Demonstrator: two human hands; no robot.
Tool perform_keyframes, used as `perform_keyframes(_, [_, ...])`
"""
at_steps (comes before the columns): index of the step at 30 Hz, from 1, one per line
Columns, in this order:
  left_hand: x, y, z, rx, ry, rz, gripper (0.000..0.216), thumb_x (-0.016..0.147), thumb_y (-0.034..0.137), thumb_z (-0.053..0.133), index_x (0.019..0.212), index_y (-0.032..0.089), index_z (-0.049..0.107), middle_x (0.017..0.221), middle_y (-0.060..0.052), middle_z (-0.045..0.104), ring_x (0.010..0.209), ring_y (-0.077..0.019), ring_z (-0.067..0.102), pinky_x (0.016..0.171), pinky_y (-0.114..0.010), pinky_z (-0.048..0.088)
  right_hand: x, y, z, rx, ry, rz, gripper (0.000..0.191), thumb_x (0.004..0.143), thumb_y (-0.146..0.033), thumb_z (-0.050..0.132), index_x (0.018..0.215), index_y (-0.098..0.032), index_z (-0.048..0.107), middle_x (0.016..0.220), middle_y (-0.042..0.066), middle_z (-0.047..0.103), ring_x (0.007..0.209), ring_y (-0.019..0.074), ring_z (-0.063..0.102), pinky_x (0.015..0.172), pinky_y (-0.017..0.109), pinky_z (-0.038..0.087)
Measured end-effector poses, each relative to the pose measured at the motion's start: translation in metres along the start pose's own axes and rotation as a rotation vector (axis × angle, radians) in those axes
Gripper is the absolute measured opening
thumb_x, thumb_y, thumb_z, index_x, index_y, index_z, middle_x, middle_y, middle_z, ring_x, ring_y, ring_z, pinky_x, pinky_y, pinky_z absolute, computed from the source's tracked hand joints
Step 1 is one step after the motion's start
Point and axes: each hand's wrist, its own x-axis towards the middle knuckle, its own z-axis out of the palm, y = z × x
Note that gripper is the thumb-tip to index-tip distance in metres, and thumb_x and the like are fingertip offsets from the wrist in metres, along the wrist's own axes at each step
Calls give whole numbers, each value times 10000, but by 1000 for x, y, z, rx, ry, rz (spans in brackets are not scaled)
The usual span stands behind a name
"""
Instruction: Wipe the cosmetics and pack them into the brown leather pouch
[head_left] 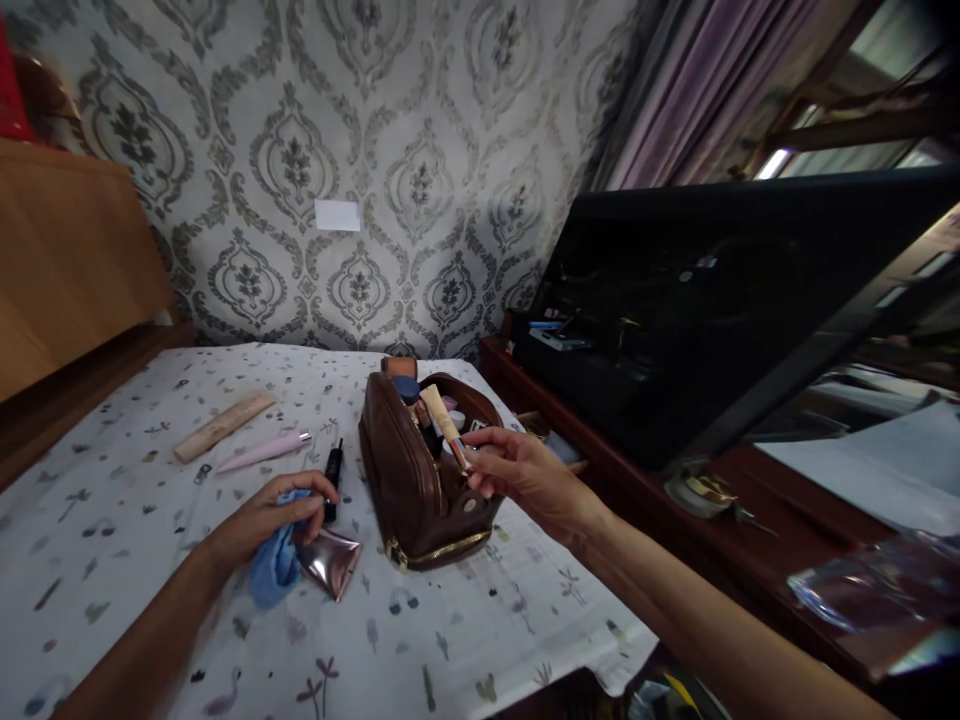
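Observation:
A brown zip pouch [415,482] stands open on the patterned tablecloth [135,500], with several cosmetic items sticking out of it. My right hand [517,475] pinches a beige tube [444,421] by its silver end, the tube tilted over the pouch's mouth. My left hand [274,515] rests on the table left of the pouch, closed on a blue cloth [274,565] and a shiny rose-gold tube [330,560] with a black cap [333,478].
A beige tube [223,426] and a pink tube [264,450] lie on the cloth behind my left hand. A dark flat screen [720,300] stands on a wooden cabinet [675,520] to the right. Wooden furniture [67,260] rises at the left.

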Motion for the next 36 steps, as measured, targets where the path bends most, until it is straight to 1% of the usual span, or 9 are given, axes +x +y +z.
perform_keyframes(4, [3, 11, 13, 140, 108, 82, 401, 859, 529, 646, 1043, 173, 634, 704, -1, 610, 622, -146, 580, 586, -238, 448, 3, 5, 0, -18, 16, -2, 500, 587, -322, 914, 961, -137, 640, 590, -30, 667, 495, 75, 587, 498, 186, 464])
perform_keyframes(8, [16, 36, 40, 538, 306, 348, 335, 941, 417, 540, 1201, 230, 639, 1007, -55, 658, 948, -217, 646, 846, -322, 525, 4, 9, 0, -33, 25, -9, 456, 620, -316, 904, 955, -139, 651, 610, -28, 666, 498, 78, 593, 492, 194, 470])
perform_keyframes(10, [27, 46, 52, 758, 326, 518, 366, 974, 344, 477, 1308, 264, 605, 1218, -84, 629, 1143, -243, 601, 981, -373, 498, 4, 9, 0, -36, 31, -7, 431, 633, -321, 903, 938, -143, 654, 618, -26, 664, 510, 83, 601, 489, 198, 477])
perform_keyframes(12, [38, 50, 60, 949, 305, 646, 406, 998, 277, 411, 1370, 296, 573, 1388, -87, 558, 1274, -253, 536, 1029, -398, 487, 5, 9, 1, -41, 34, -7, 415, 646, -325, 899, 929, -145, 654, 619, -25, 666, 512, 79, 602, 493, 191, 480])
perform_keyframes(15, [49, 47, 67, 1117, 286, 721, 428, 1013, 215, 358, 1360, 316, 588, 1460, -56, 530, 1359, -252, 473, 1030, -397, 509, 5, 10, 1, -57, 36, -16, 387, 674, -320, 883, 929, -146, 651, 604, -24, 669, 502, 72, 595, 502, 184, 484])
perform_keyframes(22, [51, 36, 64, 1107, 302, 783, 396, 1033, 234, 367, 1359, 297, 583, 1442, -62, 555, 1376, -246, 462, 1079, -464, 488, 11, 11, -5, -37, 55, -24, 428, 652, -283, 885, 961, -134, 627, 603, -18, 671, 515, 76, 606, 502, 169, 473])
perform_keyframes(27, [51, 36, 63, 1066, 302, 795, 398, 1032, 233, 381, 1367, 313, 579, 1433, -65, 564, 1372, -251, 470, 1088, -493, 480, 21, 2, -7, -62, 83, -30, 305, 698, -213, 851, 894, -148, 627, 646, 2, 679, 532, 91, 625, 504, 184, 498])
perform_keyframes(31, [52, 35, 63, 1052, 305, 822, 407, 1024, 204, 393, 1372, 312, 575, 1431, -70, 566, 1369, -249, 476, 1089, -494, 481, 39, -13, -5, -151, 124, -23, 177, 769, -142, 774, 848, -153, 617, 615, 7, 671, 520, 90, 615, 495, 176, 496])
perform_keyframes(36, [52, 33, 61, 1056, 304, 853, 435, 1012, 168, 406, 1388, 327, 553, 1420, -68, 573, 1364, -241, 481, 1085, -496, 487, 67, -26, -3, -268, 131, -4, 205, 747, -127, 793, 731, -159, 591, 599, 10, 663, 490, 90, 591, 467, 183, 482])
